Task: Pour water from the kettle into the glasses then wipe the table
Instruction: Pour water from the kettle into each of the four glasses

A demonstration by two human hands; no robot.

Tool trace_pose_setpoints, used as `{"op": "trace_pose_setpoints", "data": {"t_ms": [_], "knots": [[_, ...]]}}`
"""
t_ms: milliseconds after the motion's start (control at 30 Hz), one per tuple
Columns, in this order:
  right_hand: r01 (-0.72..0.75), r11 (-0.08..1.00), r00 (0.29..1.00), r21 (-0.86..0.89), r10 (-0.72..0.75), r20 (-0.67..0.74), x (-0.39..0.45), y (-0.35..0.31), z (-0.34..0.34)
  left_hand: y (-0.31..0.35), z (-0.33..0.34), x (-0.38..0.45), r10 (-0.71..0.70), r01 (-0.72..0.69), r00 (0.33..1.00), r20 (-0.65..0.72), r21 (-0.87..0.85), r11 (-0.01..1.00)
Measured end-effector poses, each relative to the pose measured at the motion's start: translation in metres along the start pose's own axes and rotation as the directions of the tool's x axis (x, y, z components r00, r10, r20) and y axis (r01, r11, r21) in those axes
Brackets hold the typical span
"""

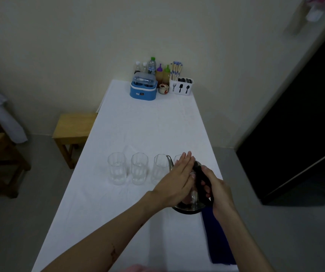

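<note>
A long desk [138,130] covered with a white cloth runs away from the camera toward a pale wall. Near its front, four clear ribbed drinking glasses stand upright in a row across the desk: the leftmost glass [117,168], the second glass [139,168], the third glass [160,167], and a fourth glass [178,158] mostly hidden behind the hands. Just right of the third glass sits a clear glass kettle with a black handle and a thin curved spout [192,195], its spout tip rising between the third and fourth glasses. The right hand [217,188] is clenched around the kettle's black handle. The left hand [177,180] lies flat and released, fingers stretched out, pressed over the top of the kettle. A dark blue folded cloth [217,240] lies on the desk's right edge, just behind the kettle toward the camera. At the far end stand a blue plastic appliance with a clear lid [143,88], several bottles [152,66] and a white cutlery holder [181,86].
</note>
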State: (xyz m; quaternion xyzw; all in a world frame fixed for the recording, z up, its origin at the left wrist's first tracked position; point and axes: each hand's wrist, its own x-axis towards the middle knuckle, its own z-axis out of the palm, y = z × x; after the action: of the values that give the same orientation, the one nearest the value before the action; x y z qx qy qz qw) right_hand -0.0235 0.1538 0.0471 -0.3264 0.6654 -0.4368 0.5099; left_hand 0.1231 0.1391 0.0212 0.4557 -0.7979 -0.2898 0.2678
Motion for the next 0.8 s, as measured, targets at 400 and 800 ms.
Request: {"op": "trace_pose_setpoints", "data": {"t_ms": [400, 800], "knots": [[0.097, 0.995, 0.993, 0.024, -0.095, -0.074, 0.019, -0.021, -0.038, 0.033, 0.010, 0.035, 0.086, -0.083, 0.993, -0.081, 0.035, 0.996], [0.159, 0.895, 0.986, -0.418, -0.168, 0.017, 0.053, -0.041, -0.052, 0.032, 0.035, 0.045, -0.158, 0.146, 0.986, -0.042, -0.205, 0.968]]}}
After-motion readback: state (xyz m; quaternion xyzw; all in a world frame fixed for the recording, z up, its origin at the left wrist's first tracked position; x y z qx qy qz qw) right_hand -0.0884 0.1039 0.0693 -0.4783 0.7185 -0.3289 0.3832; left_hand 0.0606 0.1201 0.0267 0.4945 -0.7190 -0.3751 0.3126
